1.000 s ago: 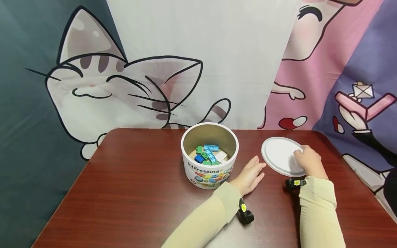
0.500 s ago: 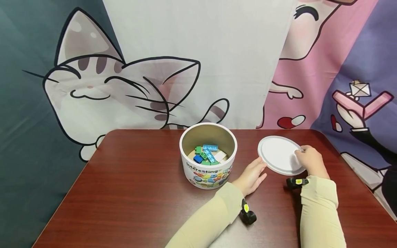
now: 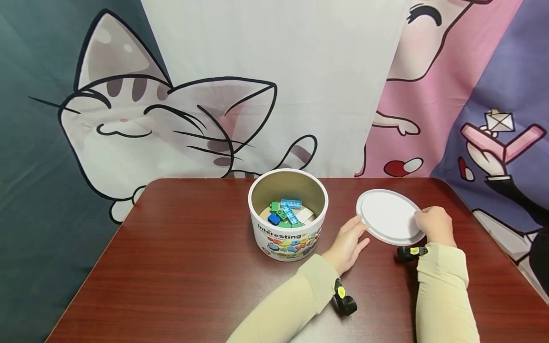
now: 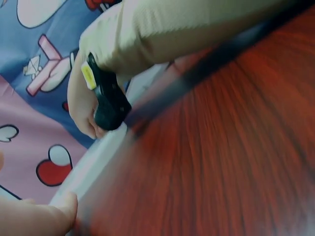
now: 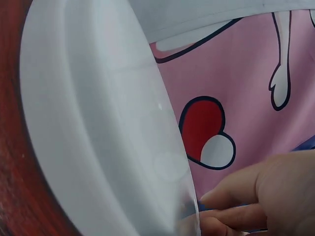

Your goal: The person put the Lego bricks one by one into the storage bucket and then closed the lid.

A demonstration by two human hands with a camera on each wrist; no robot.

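Note:
A round white lid (image 3: 388,216) is at the right of the table. My right hand (image 3: 435,225) pinches its right edge; in the right wrist view the bent fingers (image 5: 231,211) meet the rim. My left hand (image 3: 346,243) reaches to the lid's left edge with straight fingers, fingertips right at the rim and thumb apart. In the left wrist view the lid (image 4: 106,152) shows nearly edge-on between both hands. Left of them stands a white printed tub (image 3: 287,240) without a cover, holding several blue, green and white toy bricks (image 3: 290,214).
The reddish-brown wooden table (image 3: 171,267) carries the tub and lid. Its far edge runs just behind the tub, against a cartoon-printed cloth backdrop (image 3: 326,71). Black wrist cameras (image 3: 344,297) sit on both cuffs.
My left hand has moved up to the lid's left rim. The lid has shifted slightly left and its tilt has changed a little, with my right hand staying on its right edge.

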